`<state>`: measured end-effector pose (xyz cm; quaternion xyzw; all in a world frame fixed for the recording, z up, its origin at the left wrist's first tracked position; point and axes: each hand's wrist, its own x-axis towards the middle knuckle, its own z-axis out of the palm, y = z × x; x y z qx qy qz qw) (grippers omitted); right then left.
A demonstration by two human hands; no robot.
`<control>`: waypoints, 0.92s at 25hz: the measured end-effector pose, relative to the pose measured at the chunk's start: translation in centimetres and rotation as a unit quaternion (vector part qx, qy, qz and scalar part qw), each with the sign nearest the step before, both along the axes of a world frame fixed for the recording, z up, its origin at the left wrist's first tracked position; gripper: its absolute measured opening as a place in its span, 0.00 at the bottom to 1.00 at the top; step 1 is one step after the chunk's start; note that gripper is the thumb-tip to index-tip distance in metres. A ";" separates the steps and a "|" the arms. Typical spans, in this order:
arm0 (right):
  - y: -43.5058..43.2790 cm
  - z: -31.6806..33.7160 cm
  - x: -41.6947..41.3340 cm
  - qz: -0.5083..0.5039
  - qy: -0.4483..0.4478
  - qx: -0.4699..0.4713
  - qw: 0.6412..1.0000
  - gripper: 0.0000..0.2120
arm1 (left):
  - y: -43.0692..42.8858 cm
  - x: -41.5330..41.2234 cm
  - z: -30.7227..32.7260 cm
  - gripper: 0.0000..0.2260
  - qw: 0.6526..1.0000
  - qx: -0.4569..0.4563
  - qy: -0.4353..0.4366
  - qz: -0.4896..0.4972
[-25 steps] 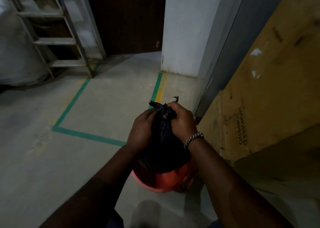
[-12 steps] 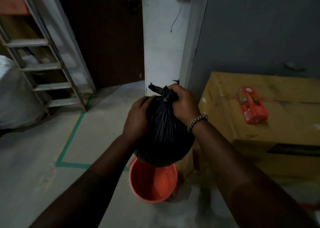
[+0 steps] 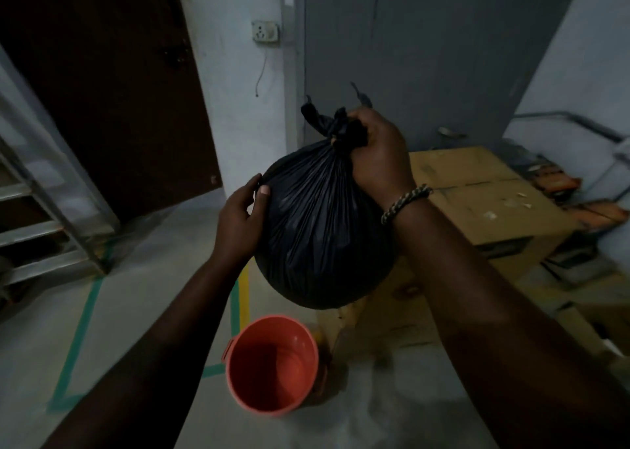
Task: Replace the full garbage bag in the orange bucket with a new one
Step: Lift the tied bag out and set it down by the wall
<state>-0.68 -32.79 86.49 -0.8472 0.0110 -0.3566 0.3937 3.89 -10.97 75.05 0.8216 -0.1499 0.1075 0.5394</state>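
A full black garbage bag (image 3: 324, 233), knotted at the top, hangs in the air above and a little right of the orange bucket (image 3: 272, 366). My right hand (image 3: 378, 155) grips the bag's tied neck just under the knot. My left hand (image 3: 242, 216) rests against the bag's left side, fingers curved on the plastic. The bucket stands on the floor below, and its inside shows bare orange with no liner.
A large cardboard box (image 3: 477, 203) stands to the right against a grey door (image 3: 426, 49), flattened cardboard below it. A metal ladder (image 3: 44, 216) leans at the left by a dark brown door (image 3: 112, 83). Green and yellow tape lines (image 3: 81, 329) mark the concrete floor.
The bag rose out of the bucket and now hangs clear above it. My left hand slid from the neck down to the bag's side. The view tilted upward.
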 end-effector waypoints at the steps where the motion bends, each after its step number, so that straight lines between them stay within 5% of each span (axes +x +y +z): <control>1: -0.6 0.4 -0.9 -0.009 -0.003 -0.015 1.000 0.13 | -1.0 -0.6 0.2 0.22 1.000 0.000 0.008 -0.011; 12: -13.9 3.5 -11.9 -0.165 0.018 -0.035 0.986 0.09 | -15.4 -4.6 2.3 0.16 0.981 -0.063 0.166 -0.080; 23: -32.8 7.8 -21.7 -0.251 -0.016 -0.073 0.965 0.07 | -38.5 -11.2 6.2 0.12 0.949 -0.088 0.175 -0.246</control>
